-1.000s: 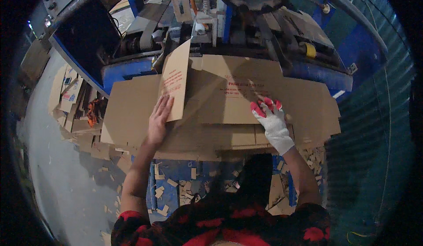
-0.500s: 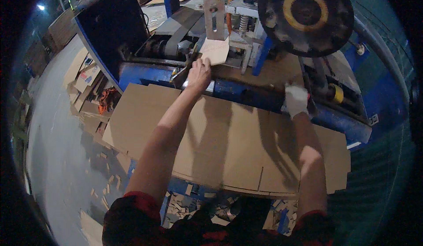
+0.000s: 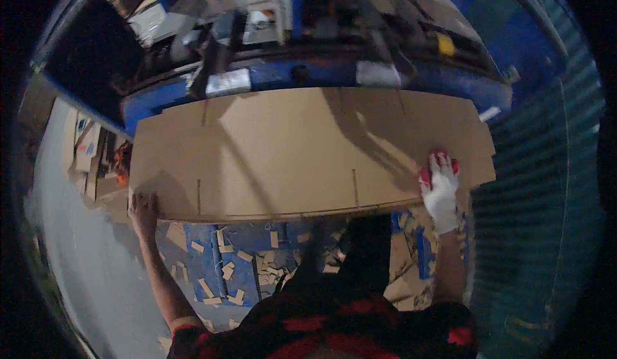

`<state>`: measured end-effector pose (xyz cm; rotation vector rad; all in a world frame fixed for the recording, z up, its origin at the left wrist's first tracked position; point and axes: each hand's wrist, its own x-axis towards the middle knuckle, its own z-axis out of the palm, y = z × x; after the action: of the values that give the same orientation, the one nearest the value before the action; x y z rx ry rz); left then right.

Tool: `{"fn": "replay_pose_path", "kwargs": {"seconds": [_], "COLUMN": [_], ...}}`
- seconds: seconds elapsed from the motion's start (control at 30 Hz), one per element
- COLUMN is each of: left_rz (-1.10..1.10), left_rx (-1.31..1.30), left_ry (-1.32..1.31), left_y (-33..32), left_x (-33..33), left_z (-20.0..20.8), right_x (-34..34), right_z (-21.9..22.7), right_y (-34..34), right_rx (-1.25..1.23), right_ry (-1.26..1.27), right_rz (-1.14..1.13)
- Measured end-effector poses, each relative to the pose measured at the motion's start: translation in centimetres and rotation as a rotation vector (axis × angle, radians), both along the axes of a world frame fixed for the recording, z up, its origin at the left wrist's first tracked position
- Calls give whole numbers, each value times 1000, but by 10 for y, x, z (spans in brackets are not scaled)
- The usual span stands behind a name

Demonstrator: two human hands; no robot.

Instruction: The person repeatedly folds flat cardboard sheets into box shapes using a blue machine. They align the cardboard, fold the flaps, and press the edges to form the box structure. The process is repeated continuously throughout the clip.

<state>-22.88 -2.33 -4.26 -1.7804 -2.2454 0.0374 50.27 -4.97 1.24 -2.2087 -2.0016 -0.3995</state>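
A wide brown cardboard sheet with narrow slots cut in from its long edges lies across the view before me, apparently on top of others. At its near left corner my bare left hand is closed, fingers bent over the edge. My right hand, in a white glove with red on the fingers, rests on the sheet's right part near the front edge. Its fingers are stretched out on the cardboard, slightly smeared by motion. The undersides of both hands are hidden.
Beyond the sheet stands a blue machine with dark metal parts, blurred. Stacked cardboard is at the left. Several cardboard scraps lie around a blue frame and on the floor below. A green corrugated surface is on the right.
Both hands have left the machine and come back toward me onto the cardboard sheet, the left one out to its left corner. The view has tilted down.
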Motion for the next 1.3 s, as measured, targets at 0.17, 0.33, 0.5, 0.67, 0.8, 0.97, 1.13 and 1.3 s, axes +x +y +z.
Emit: {"fn": "replay_pose_path", "kwargs": {"seconds": [0.17,0.33,0.5,0.67,0.8,0.97,1.13,1.3], "left_rz": [-70,208,94,102,239,106,195,265], "left_rx": [-124,-20,5,314,712,549,676,677], "left_ry": [-316,-388,-477,-198,-1069,-2398,-2611,-2420], "left_y": [-13,-5,3,-16,-40,-61,-67,-43], "left_x": [-29,-24,-29,-10,20,38,67,123], "left_z": [-10,-3,-12,-37,-54,-40,-4,36], "right_x": [-25,2,23,-36,-107,-141,-122,-95], "right_z": [4,-36,-60,10,41,36,30,31], "right_y": [-80,-127,-129,-126,-117,-104,-96,-89], "right_rx": [-5,637,844,797,79,-293,-226,-66], "right_ry": [111,360,2070,1482,420,77,-20,23], "right_rz": [-117,-646,-435,-331,137,609,676,735]}}
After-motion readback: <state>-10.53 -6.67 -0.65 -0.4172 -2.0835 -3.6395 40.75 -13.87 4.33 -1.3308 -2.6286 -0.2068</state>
